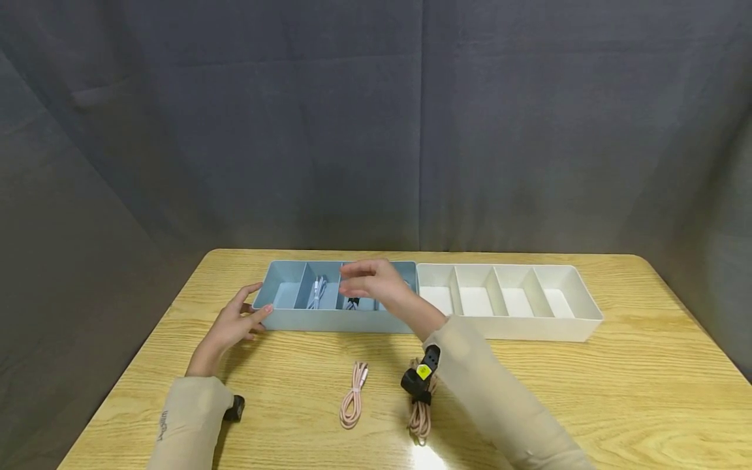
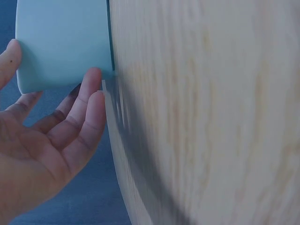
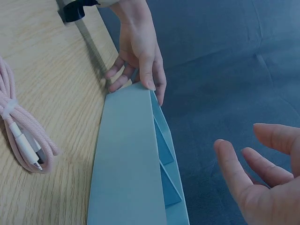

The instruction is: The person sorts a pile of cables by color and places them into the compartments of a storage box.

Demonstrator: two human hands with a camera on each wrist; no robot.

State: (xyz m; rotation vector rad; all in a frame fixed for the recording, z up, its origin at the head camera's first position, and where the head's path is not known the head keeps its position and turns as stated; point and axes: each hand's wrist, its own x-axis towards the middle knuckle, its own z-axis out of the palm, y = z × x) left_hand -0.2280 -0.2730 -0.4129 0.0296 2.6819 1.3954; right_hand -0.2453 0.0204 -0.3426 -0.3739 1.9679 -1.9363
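Blue tray (image 1: 329, 320), gripped by left hand (image 1: 232, 325), is part-filled; two pinkish cables (image 1: 355, 390) are left; right hand (image 1: 382, 283) is relaxed, unladen.

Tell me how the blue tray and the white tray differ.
Colour: the blue tray is light blue, while the white tray is off-white.
Contents: cables lie in the blue tray; only bare floor shows in the white tray's visible compartments.
Contact: the left hand touches the blue tray's outer end; neither hand touches the white tray.
Both are long, divided trays on the table.
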